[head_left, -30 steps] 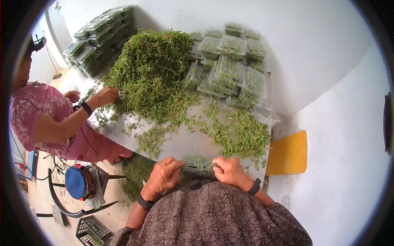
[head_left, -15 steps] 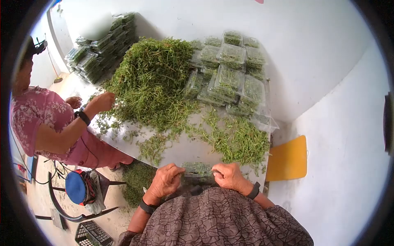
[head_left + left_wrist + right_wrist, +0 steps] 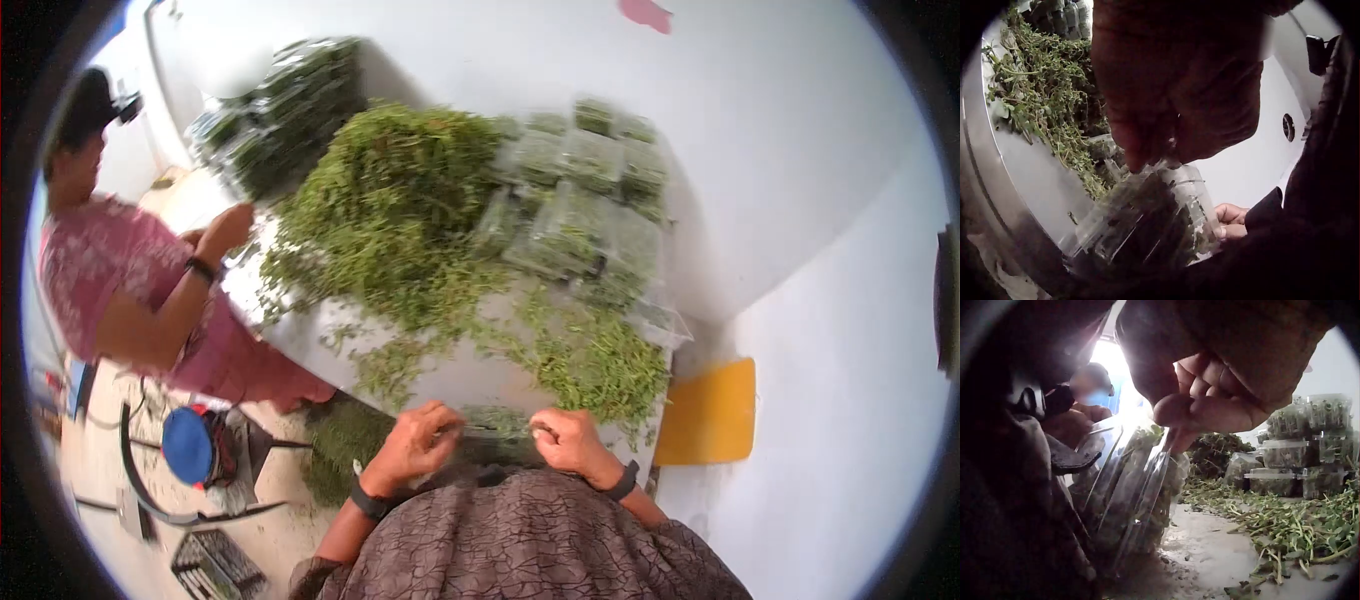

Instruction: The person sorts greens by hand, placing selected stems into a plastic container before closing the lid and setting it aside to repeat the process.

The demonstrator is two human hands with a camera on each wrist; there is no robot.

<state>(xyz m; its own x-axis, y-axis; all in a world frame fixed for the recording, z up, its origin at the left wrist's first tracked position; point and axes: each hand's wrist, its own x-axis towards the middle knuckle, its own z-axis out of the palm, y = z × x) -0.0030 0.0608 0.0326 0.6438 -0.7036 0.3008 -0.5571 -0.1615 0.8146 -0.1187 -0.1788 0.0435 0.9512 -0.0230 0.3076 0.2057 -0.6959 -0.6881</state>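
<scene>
Close against my body at the table's front edge is a clear plastic clamshell box (image 3: 495, 422) filled with green sprigs. My left hand (image 3: 418, 445) grips its left edge with curled fingers. On the opposite edge, my right hand (image 3: 575, 442) pinches the rim between thumb and bent fingers. The right wrist view shows that thumb (image 3: 1172, 411) right at the lip of the tilted box (image 3: 1132, 494). In the left wrist view, the left fingertips (image 3: 1138, 156) meet the box's upper edge, and the hand's dark back hides part of it.
A tall heap of greens (image 3: 400, 200) covers the table's middle, with loose sprigs (image 3: 600, 365) at right. Filled boxes stand stacked at back right (image 3: 590, 200) and back left (image 3: 290, 120). Another person (image 3: 130, 270) stands at left, near a chair (image 3: 190, 515). A yellow board (image 3: 708, 412) adjoins the table.
The head view has shifted, so the table things appear lower and farther right. The other person's hand has moved left, away from the heap. Both my hands stay at the box's edges.
</scene>
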